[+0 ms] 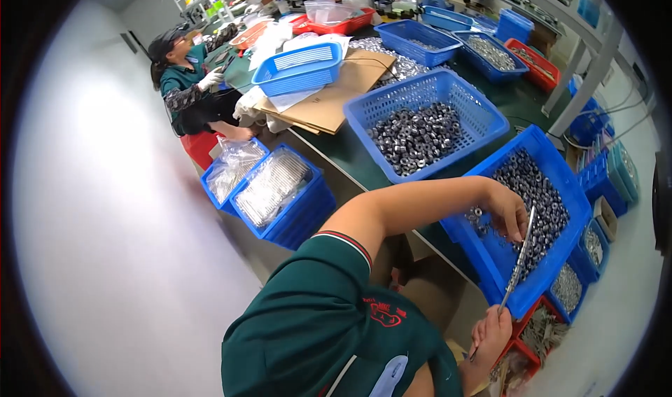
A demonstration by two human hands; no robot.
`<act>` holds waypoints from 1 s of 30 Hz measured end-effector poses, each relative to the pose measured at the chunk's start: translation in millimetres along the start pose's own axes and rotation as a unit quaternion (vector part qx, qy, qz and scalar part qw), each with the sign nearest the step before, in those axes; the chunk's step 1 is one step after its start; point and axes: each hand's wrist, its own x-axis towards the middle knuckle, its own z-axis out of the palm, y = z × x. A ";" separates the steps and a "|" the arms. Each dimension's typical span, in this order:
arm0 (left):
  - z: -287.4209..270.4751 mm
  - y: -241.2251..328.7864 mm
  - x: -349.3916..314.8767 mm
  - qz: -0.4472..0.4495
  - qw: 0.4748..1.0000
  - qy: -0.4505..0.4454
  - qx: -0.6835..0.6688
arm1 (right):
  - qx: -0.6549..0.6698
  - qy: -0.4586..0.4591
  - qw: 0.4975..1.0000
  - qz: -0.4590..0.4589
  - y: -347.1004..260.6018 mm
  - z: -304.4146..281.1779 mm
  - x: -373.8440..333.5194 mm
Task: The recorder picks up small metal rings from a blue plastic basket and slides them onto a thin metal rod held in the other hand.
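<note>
My left hand point(507, 211) reaches over a blue tray point(490, 267) of small dark metal rings point(542, 194). Its fingers are curled together beside a thin metal rod point(521, 257); what they pinch, if anything, is too small to make out. Along the rod's upper part sit small shiny pieces, like rings threaded on it. Below the tray's near corner, my right hand point(493, 332) grips the rod's bare lower end, holding it at a steep slant over the tray.
Beside the tray, a blue perforated basket point(357, 120) holds more rings. Further blue and red bins point(532, 64) line the table. Boxes of metal rods point(273, 187) stand left, near a gloved co-worker point(185, 82). Cardboard point(360, 75) lies under a light-blue basket point(297, 82). A metal post point(588, 75) rises at right.
</note>
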 end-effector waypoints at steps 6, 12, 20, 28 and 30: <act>25.8 -4.7 12.7 -0.109 0.801 0.045 0.587 | -0.003 0.000 1.000 -0.027 3.3 -12.5 -1.9; 36.1 -15.4 18.4 -0.133 0.720 0.024 0.680 | -0.004 0.004 0.999 -0.035 0.7 -4.9 -2.6; 34.7 -10.8 11.5 -0.124 0.710 0.061 0.691 | -0.004 0.000 0.999 -0.034 0.8 -8.3 0.0; 2.3 -16.2 17.2 -0.019 0.906 0.223 0.358 | 0.011 -0.009 0.999 -0.029 1.1 -11.6 -2.8; -3.0 -10.5 18.2 0.010 0.960 0.279 0.016 | -0.002 -0.001 1.000 -0.018 1.5 -14.6 -2.9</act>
